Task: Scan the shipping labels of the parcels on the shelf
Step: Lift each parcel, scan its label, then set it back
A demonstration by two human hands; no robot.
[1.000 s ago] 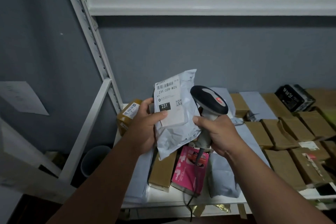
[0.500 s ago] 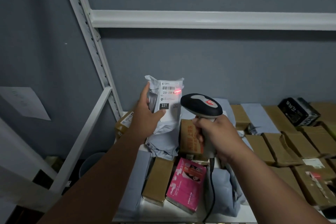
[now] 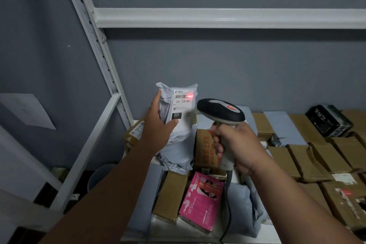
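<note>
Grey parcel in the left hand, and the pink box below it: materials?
Grey parcel: looks like thin poly mailer film, soft and crumpled with a slight sheen; its white label looks like matte paper. Left hand grips it. Pink box: probably printed cardboard, possibly film-wrapped, going by its flat faces, crisp edges and faint gloss.

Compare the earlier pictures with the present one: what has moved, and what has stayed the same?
The left hand raised the grey parcel and turned it upright; the scanner now casts a red light on its label. Both hands keep their grips, the right hand on the scanner. The shelf's other parcels lie unmoved.
</note>
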